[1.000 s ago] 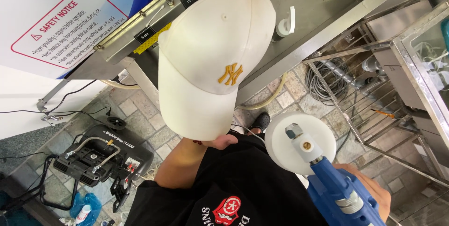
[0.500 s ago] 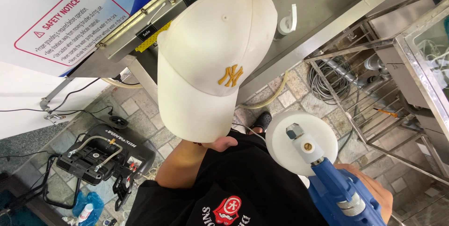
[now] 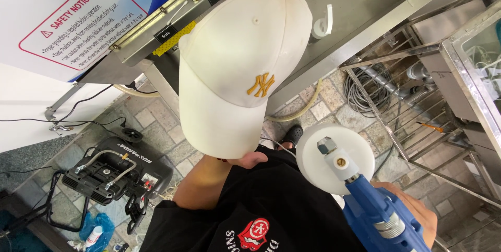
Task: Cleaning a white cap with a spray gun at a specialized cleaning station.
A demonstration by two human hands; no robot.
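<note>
My left hand (image 3: pixel 249 159) grips the brim of a cream baseball cap (image 3: pixel 237 69) with a gold embroidered emblem and holds it up in front of me; only the fingertips show under the brim. To its right, my right hand (image 3: pixel 412 210) is closed around the handle of a blue spray gun (image 3: pixel 378 210) that has a round white shield (image 3: pixel 334 158) and a brass nozzle at its front. The gun sits below and right of the cap, apart from it. My black shirt fills the bottom of the view.
Behind the cap stands a steel machine (image 3: pixel 365 1) with a flexible metal hose and a white notice sign (image 3: pixel 68 22). A black compressor (image 3: pixel 112 171) rests on the stone-tile floor at lower left. A steel rack (image 3: pixel 428 106) with coiled cable stands at right.
Cap and spray gun stay nearly where they were. The view has shifted only slightly.
</note>
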